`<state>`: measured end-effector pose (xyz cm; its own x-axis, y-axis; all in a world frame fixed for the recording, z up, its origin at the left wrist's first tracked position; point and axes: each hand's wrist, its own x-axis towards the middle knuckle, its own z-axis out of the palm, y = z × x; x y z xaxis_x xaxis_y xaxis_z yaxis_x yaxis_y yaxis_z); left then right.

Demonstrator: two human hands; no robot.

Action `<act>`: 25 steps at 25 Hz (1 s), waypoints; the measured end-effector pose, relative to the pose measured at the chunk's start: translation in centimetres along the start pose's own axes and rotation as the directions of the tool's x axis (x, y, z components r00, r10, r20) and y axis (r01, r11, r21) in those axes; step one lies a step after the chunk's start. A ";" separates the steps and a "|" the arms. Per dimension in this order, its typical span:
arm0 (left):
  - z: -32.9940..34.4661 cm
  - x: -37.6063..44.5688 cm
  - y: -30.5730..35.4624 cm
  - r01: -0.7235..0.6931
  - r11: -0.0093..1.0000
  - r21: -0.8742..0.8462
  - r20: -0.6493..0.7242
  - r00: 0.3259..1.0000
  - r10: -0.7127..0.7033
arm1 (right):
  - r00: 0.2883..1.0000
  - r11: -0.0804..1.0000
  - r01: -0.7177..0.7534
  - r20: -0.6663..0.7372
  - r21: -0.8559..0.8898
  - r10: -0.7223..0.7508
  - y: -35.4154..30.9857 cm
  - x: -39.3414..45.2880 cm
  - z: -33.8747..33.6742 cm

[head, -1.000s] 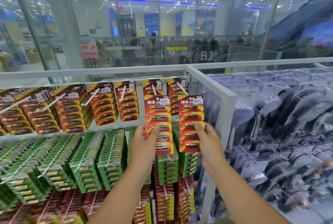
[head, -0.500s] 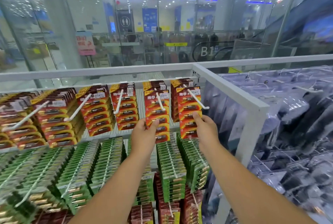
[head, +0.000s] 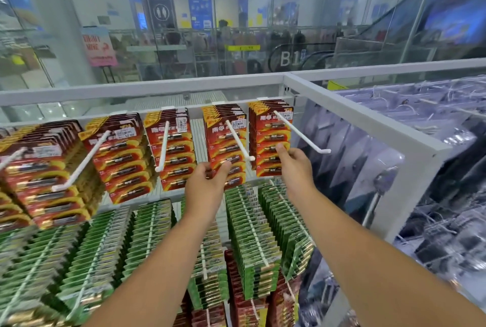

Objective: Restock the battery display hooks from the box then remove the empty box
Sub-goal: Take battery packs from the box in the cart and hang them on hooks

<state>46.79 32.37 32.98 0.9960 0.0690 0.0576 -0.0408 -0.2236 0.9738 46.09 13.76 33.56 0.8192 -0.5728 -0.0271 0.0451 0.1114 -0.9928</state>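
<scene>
Red battery packs hang on white hooks along the top row. My left hand (head: pixel 207 186) pinches the lower edge of the front red pack (head: pixel 226 139) on the second hook from the right (head: pixel 238 139). The thumb and fingers of my right hand (head: pixel 294 166) grip the lower part of the front red pack (head: pixel 272 137) on the rightmost hook (head: pixel 302 133). Both packs sit far back on their hooks against the packs behind them. No box is in view.
Green battery packs (head: pixel 252 237) fill the hooks of the row below, with more red packs (head: pixel 247 311) under them. A white frame post (head: pixel 418 168) bounds the display on the right, with clear-bagged goods (head: pixel 447 195) beyond. Glass panels stand behind the top rail (head: pixel 157 89).
Both hands have slid their red packs from the hook tips back along the hooks to the stacks. The view has moved closer to the display.
</scene>
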 end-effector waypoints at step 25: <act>8.3 -31.8 -5.5 0.114 0.976 0.186 -0.048 0.993 -0.106 | 0.892 0.926 -0.102 0.379 -0.363 0.247 7.7 -22.9 -27.6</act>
<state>16.02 23.29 23.94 0.9896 0.1391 -0.0358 0.0882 -0.3915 0.9160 11.87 5.30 23.33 0.9584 -0.1757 -0.2249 -0.2494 -0.1328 -0.9592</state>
